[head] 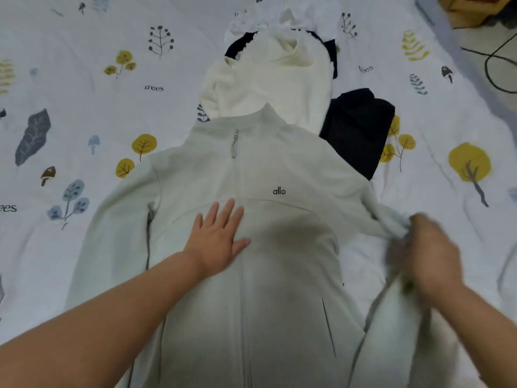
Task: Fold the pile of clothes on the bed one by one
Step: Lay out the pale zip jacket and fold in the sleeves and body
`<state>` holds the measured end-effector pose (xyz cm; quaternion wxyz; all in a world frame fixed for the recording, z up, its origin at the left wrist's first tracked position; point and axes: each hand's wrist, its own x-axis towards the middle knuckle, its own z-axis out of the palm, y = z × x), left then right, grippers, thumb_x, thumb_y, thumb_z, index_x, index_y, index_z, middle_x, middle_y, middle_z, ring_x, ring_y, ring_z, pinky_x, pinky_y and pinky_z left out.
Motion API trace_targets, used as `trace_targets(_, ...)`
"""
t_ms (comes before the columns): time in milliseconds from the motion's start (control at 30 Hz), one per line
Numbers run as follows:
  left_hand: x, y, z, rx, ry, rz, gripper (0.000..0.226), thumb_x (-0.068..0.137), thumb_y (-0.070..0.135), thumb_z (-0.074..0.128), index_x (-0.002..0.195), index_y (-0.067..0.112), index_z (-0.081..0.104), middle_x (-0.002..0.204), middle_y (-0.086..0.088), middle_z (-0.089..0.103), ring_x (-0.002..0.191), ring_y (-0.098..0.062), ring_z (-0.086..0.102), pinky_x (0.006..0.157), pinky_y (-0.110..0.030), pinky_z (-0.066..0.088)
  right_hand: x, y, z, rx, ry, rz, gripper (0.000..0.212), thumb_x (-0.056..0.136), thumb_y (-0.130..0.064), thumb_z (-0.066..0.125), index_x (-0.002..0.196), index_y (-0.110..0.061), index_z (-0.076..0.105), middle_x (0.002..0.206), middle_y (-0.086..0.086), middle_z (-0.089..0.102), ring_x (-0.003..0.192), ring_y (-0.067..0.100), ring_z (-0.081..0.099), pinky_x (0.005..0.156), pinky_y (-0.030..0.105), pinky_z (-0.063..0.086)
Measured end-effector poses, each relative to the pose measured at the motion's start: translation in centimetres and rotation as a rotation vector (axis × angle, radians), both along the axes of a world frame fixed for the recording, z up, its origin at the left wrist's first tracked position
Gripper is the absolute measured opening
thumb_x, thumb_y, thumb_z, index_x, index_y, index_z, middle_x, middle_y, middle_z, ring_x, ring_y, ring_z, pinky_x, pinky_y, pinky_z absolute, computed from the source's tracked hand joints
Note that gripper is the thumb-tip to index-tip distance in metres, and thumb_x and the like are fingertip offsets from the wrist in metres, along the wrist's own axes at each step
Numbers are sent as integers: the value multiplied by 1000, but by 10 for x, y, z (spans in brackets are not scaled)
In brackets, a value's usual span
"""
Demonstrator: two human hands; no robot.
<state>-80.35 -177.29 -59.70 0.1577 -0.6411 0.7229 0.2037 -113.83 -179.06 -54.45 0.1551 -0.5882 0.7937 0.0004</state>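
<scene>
A pale grey-green zip jacket lies face up on the bed, collar pointing away from me, its zip closed and a small dark logo on the chest. My left hand presses flat on the jacket's chest beside the zip, fingers straight. My right hand, blurred by motion, grips the jacket's right sleeve and holds it lifted off the sheet. The left sleeve lies spread out on the bed. Behind the collar sits a pile with a cream garment on top, a black garment to its right and white cloth further back.
The bed is covered by a white sheet printed with trees, leaves and mushrooms. At the top right the bed's edge meets the floor, where a black cable and a brown box lie.
</scene>
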Motion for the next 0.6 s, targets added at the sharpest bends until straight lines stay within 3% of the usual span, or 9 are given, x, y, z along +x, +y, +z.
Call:
trace_targets(33,1,0,-1,21,-16,2,70,94,57,23,149,25,-7,157,1,-16,145,-27,-10,115,-47,4,-13,-10,5,-37,67,-7,27,79,0,57,104,-1,47,99,29,53,90,43,51,69,41,37)
trace_targets(100,0,1,-1,26,-25,24,71,94,57,24,149,24,-8,157,1,-17,145,-27,-11,115,-47,3,-28,-22,11,65,132,-43,54,80,-7,65,127,-1,40,118,32,46,108,45,43,85,52,38)
trace_targets(167,-6,10,4,-6,17,89,71,95,54,25,150,22,-6,158,-1,-14,145,-28,-9,115,-47,3,-22,-11,15,105,115,-64,78,77,-18,71,141,-8,28,133,28,36,121,41,33,96,51,32)
trace_targets(267,-10,48,17,-87,136,218,68,96,49,32,150,18,5,159,-6,-4,146,-26,0,115,-43,6,5,45,18,-54,-46,54,63,78,-13,67,135,-6,41,127,25,43,117,41,38,96,50,34)
trace_targets(367,-6,106,30,-118,230,319,65,96,43,40,149,14,18,158,-10,7,145,-26,8,116,-39,8,31,117,12,-39,-137,277,48,74,-9,72,120,-4,58,115,20,57,105,39,52,89,47,44)
trace_targets(467,2,161,38,-87,236,445,72,85,46,35,146,8,28,156,-15,14,144,-28,13,116,-33,6,46,161,3,30,-57,472,50,67,-26,78,113,-8,66,110,14,66,98,33,65,78,46,52)
trace_targets(533,8,189,39,-55,195,501,77,79,47,31,145,6,29,155,-15,15,144,-28,14,115,-29,5,46,169,1,75,15,500,47,73,-40,62,110,-12,69,99,8,70,90,28,68,76,44,51)
trace_targets(600,13,206,37,-60,171,571,78,77,44,35,143,4,30,154,-17,19,143,-31,18,115,-35,12,32,168,4,183,106,491,40,78,-37,51,109,-19,68,88,3,69,84,24,67,80,42,47)
